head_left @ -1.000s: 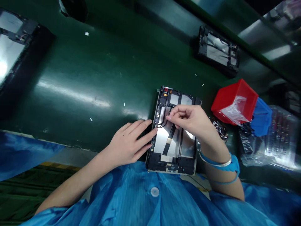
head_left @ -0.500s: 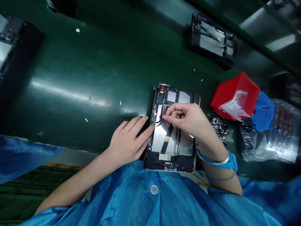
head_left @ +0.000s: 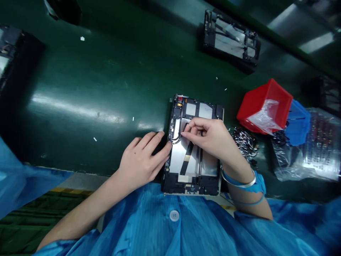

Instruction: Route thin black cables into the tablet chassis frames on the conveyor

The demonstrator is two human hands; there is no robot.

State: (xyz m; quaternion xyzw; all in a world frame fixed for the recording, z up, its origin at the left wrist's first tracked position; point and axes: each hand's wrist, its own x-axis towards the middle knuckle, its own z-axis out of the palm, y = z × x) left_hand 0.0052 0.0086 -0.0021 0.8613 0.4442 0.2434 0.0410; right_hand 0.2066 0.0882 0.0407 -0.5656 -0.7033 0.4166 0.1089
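Note:
An opened tablet lies in front of me with its silver inside, black frame parts and flat cables showing. My left hand rests at its left edge, fingers stretched out and slightly spread, with fingertips touching the rim. Over the middle of the tablet, my right hand has thumb and forefinger pinched at a thin black cable, which curves toward the left edge. The exact grip point is partly hidden by the fingertips. Below the right hand, a wide black ribbon cable runs down the silver surface.
At the right stand a red bin and a blue bin, beside a pile of small black parts and clear plastic bags. More opened tablets lie at the back right and far left. White scraps dot the green table.
The view has shifted a little, so the tablet and table items appear slightly farther left. Both hands keep nearly the same places on the tablet.

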